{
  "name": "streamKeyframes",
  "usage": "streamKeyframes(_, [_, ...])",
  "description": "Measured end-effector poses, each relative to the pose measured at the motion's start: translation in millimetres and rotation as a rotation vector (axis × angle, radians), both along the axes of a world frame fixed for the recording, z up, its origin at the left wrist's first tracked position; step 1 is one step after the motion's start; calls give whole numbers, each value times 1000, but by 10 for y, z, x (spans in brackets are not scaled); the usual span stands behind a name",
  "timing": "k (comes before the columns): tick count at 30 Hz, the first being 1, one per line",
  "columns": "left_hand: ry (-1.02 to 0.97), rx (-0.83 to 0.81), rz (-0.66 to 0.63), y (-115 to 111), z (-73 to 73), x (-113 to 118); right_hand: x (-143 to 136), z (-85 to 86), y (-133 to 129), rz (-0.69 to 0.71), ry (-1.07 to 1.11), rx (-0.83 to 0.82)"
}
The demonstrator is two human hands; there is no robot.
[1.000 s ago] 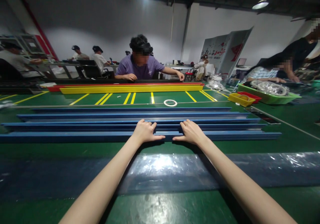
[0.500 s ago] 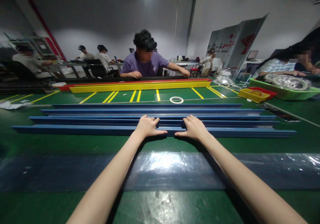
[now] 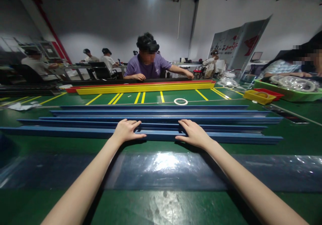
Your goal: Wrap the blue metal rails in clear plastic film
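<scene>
Several long blue channel strips lie side by side across the green table, running left to right. My left hand [image 3: 126,130] grips the nearest blue channel [image 3: 159,136], with the fingers over its top and the thumb along the near wall. A short way to the right, my right hand [image 3: 195,133] grips the same channel in a similar way. The fingertips of both hands are partly hidden inside it. Just behind it is another blue channel [image 3: 161,119]. Closer to me lies a wide, shiny clear plastic sheet [image 3: 75,171], flat on the table.
A white ring [image 3: 186,102] lies beyond the blue channels. Farther back are a yellow strip [image 3: 146,88] and a co-worker [image 3: 148,64] in purple. At right stand a yellow bin [image 3: 259,97], a green basket [image 3: 289,93] with wrapped coils, and a dark flat object [image 3: 286,113].
The nearest blue channel has slid left against the others. My left hand has moved left, widening the space between my hands. The view has shifted slightly.
</scene>
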State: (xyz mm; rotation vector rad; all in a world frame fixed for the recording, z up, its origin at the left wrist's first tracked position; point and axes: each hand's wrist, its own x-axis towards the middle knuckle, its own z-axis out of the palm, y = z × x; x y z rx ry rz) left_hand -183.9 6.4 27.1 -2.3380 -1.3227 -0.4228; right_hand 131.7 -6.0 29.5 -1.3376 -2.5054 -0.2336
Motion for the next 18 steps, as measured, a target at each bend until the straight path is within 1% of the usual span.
streamKeyframes(3, [-25, -25, 16, -34, -5, -178, 245, 8, -29, -16, -55, 9])
streamKeyframes(5, [-30, -41, 24, -44, -12, -251, 444, 1, -48, -44, -89, 23])
streamKeyframes(8, [-16, -70, 54, -47, -15, -307, 707, -33, -66, -130, -138, 46])
streamKeyframes(10, [0, -104, 72, -51, -6, -320, 808, -59, -65, -150, -188, 76])
streamKeyframes(12, [-6, -150, 93, -63, 17, -306, 829, -74, -57, -152, -231, 102])
streamKeyframes(14, [-54, -201, 122, -83, 52, -235, 773, -73, -55, -145, -252, 112])
streamKeyframes(16, [-123, -246, 122, -109, 95, -75, 645, -58, -66, -128, -245, 108])
streamKeyframes(18, [-160, -270, 48, -140, 133, 181, 456, -41, -87, -110, -213, 105])
